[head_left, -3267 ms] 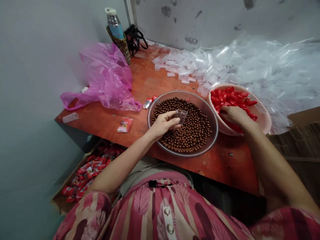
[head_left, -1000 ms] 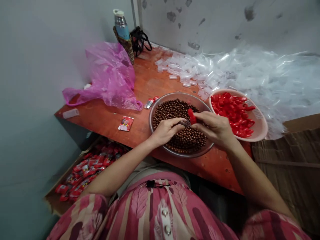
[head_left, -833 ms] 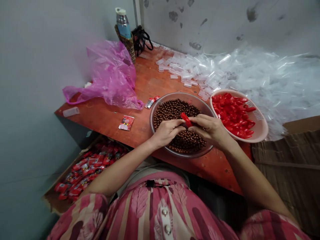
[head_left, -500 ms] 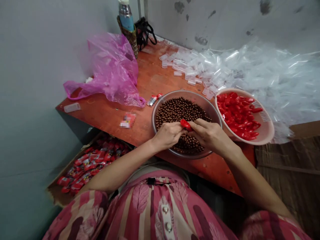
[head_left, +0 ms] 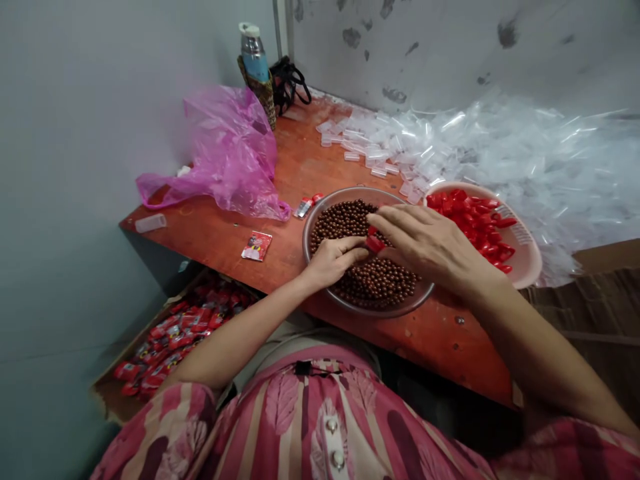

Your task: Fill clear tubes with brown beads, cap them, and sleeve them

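One red plastic cap (head_left: 374,244) is sitting pinched in the left hand (head_left: 330,262); the right hand (head_left: 433,245), fingers extended, is apparently pressing, next needing even force.

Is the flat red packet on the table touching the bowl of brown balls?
Apart: the head view shows bare table between the flat red packet and the bowl.

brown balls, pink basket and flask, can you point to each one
Brown balls (head_left: 379,280), head view: on the heap's lower middle.
Pink basket (head_left: 523,255), head view: on its bare right-hand wall.
Flask (head_left: 256,67), head view: on its blue band.
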Motion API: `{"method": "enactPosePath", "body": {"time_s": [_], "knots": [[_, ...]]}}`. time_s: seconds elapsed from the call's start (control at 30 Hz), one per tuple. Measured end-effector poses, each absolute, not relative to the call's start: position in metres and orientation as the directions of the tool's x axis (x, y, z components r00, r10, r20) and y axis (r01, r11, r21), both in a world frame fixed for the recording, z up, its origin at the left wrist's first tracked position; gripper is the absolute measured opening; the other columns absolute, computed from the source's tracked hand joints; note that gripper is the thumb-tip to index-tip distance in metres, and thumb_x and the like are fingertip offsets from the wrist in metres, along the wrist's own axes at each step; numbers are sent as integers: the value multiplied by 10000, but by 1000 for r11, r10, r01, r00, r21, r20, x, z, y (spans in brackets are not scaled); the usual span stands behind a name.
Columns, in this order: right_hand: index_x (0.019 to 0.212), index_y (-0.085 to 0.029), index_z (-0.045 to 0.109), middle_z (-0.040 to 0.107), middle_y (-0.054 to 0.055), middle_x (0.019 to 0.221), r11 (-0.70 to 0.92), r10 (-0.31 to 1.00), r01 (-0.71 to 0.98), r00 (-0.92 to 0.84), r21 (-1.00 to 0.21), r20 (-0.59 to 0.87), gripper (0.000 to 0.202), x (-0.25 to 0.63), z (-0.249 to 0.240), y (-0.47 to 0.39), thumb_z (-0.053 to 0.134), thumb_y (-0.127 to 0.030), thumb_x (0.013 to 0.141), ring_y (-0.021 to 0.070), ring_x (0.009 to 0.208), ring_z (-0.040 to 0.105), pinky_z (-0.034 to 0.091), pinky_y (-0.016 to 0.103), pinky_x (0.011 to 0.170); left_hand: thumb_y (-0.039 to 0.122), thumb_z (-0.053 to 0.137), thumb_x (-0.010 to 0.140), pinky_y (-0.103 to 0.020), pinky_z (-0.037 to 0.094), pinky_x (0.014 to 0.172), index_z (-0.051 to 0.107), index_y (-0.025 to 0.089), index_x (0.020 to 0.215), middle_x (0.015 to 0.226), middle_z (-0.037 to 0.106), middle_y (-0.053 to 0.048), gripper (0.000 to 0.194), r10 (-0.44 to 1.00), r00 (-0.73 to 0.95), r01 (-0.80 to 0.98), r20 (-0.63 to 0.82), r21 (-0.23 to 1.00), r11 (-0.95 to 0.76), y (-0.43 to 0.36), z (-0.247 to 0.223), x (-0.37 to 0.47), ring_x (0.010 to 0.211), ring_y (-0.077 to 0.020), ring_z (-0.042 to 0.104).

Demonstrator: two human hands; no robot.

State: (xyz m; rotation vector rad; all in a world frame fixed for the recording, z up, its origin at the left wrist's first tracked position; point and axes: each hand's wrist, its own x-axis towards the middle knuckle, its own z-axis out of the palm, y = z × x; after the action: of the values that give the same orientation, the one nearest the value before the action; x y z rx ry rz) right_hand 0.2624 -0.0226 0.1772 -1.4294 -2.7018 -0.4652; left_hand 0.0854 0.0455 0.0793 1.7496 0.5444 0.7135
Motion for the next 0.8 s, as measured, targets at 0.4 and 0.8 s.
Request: {"method": "enactPosePath", "body": {"time_s": [0.4, 0.8], "knots": [[1422, -54, 309, 597, 232, 1155, 299, 792, 954, -268, 34, 549, 722, 239, 102, -25, 542, -457, 871, 342, 1039, 570, 483, 521, 887, 304, 524, 869, -264, 458, 857, 656, 151, 1034, 959, 684, -42, 260, 794, 592, -105, 134, 991, -89, 47, 71, 91, 902, -167, 615], [1527, -128, 26, 510, 237, 1366, 407, 842, 907, -326, -109, 430, 1042, 251, 117, -3, 619, -568, 792, 350, 1253, 510, 467, 515, 997, 372, 628, 817, -300, 492, 859, 657, 163, 1062, 1033, 690, -67, 323, 830, 558, -227, -15, 959, 170, 60, 85, 89, 910, -174, 626]]}}
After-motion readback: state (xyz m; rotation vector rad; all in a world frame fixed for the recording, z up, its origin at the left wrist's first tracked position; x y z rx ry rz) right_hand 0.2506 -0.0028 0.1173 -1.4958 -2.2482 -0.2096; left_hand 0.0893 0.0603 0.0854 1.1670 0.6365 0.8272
